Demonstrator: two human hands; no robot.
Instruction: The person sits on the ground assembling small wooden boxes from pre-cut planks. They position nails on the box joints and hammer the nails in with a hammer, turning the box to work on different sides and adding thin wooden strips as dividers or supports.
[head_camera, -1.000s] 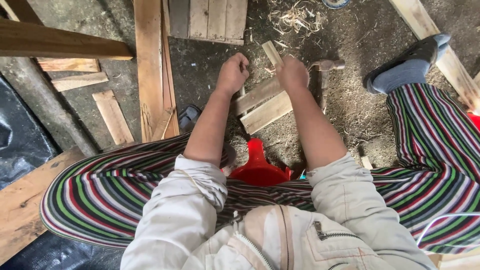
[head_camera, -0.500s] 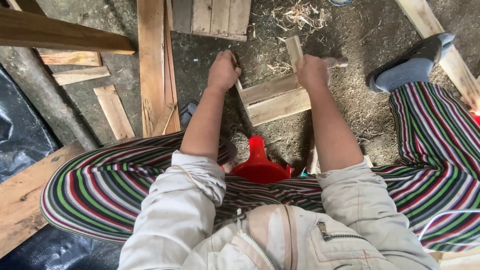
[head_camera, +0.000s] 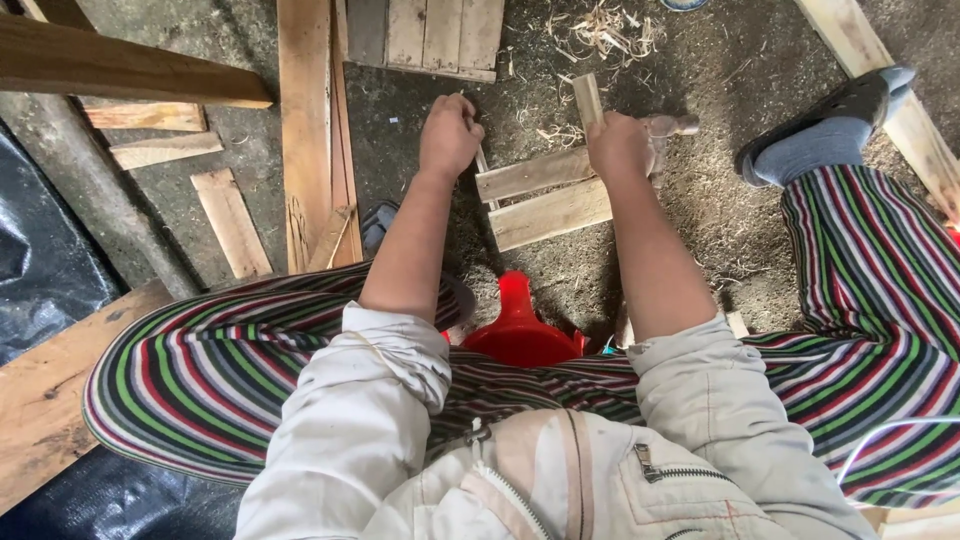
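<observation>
I sit on the ground in striped trousers, both arms stretched forward. My left hand (head_camera: 450, 135) is closed on the top of a thin wooden strip (head_camera: 483, 165) at the left end of a small slat frame (head_camera: 545, 195). The frame is two pale cross slats on two thin uprights, and it lies flat on the dirt. My right hand (head_camera: 620, 145) is closed at the frame's right end, beside the second upright (head_camera: 588, 100). It grips a hammer (head_camera: 675, 125), whose metal head sticks out to the right of my fingers.
A red plastic funnel-like piece (head_camera: 520, 325) lies between my legs. Long planks (head_camera: 305, 120) and short offcuts (head_camera: 230, 220) lie to the left, a slatted panel (head_camera: 430, 35) ahead. Wood shavings (head_camera: 600, 30) litter the dirt. My shoe (head_camera: 850, 105) rests by a plank at right.
Both hands have reached further forward. My right hand has shifted right from the slats onto the hammer, and my left hand has closed on the left strip.
</observation>
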